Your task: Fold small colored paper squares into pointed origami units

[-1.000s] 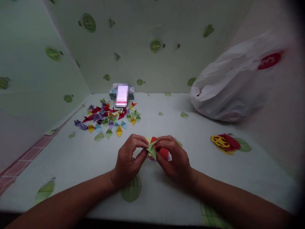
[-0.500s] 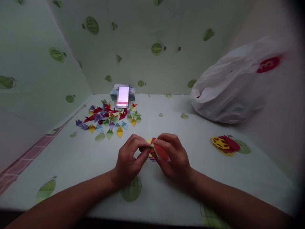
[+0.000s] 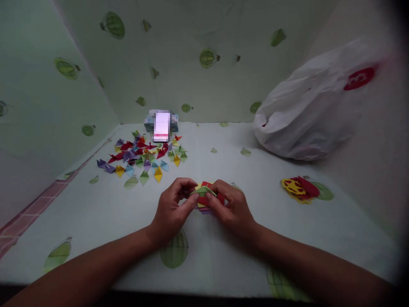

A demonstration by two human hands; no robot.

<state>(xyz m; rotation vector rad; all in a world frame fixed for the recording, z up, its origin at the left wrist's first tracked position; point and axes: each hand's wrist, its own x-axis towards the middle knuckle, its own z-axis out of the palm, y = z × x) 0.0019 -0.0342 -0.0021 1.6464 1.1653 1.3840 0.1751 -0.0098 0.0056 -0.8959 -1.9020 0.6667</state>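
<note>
My left hand (image 3: 171,209) and my right hand (image 3: 231,207) meet at the middle of the table, both pinching a small green folded paper piece (image 3: 202,190). Under and behind the fingers lies a small stack of red, yellow and purple paper squares (image 3: 204,204), partly hidden by my right hand. Both hands have fingers closed on the green paper.
A heap of several folded coloured paper triangles (image 3: 143,155) lies at the back left, near a small box (image 3: 161,123). A white plastic bag (image 3: 313,111) sits at the back right. A red and yellow paper shape (image 3: 299,189) lies to the right. Balloon-print sheets form the walls.
The green paper has gone from a tilted, opened shape to a flatter, level fold between both thumbs. My hands have drawn closer together and shifted slightly away.
</note>
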